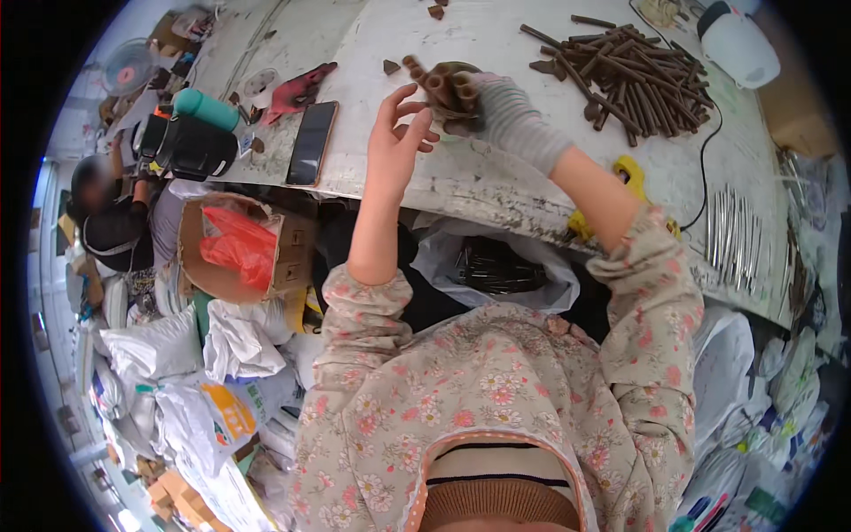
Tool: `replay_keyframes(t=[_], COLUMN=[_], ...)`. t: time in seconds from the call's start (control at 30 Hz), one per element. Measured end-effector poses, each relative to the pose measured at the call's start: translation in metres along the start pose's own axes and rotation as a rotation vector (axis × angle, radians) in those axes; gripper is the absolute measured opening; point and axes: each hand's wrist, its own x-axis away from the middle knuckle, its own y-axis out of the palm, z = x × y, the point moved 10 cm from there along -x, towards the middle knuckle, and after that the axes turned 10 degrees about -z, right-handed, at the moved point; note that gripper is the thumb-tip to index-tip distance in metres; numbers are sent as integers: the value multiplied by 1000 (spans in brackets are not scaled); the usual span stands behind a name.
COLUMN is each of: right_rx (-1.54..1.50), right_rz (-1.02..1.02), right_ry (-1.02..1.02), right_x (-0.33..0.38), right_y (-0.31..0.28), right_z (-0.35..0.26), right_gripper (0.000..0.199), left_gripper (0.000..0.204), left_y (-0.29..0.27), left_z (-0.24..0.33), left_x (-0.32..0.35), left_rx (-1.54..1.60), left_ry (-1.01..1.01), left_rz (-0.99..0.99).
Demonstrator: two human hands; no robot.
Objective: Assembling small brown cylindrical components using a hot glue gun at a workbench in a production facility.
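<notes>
My right hand (514,115), in a grey striped glove, grips a small bundle of hollow brown tubes (439,89) above the worktable (461,177). The tubes' open ends point toward my left hand. Some of the glove's fingers are hidden behind the bundle. My bare left hand (403,133) is raised just left of the tubes, with its fingers apart and slightly curled and nothing in them. A large loose pile of similar brown tubes (634,80) lies to the right of my gloved hand. One small brown fragment (391,66) rests near the bundle.
On the left of the table are a phone (313,142), a red glove (297,91), a black jug (186,146) and a teal bottle (206,108). At right, a black cord runs past thin metal rods (734,235). Below sits an open bag (550,284); another person (115,213) is far left.
</notes>
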Motion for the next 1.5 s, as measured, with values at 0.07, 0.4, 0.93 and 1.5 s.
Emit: replay_keyframes(t=[0.07,0.4,0.93,1.5], right_rx=[237,503,-742,-1518], right_rz=[-83,312,629,556], right_ry=[61,-85,159,237], right_x=[-20,21,251,206], right_y=[25,-4,9,9], right_z=[-53,-140,-114,-113], right_gripper=[45,27,61,62], left_gripper=[47,42,26,22], left_y=[-26,-31,113,120], left_z=[-18,-22,-58,-57], left_x=[13,51,178,203], left_rx=[10,125,619,125], left_ry=[-6,59,-333,-217], left_rz=[53,136,-335,-408])
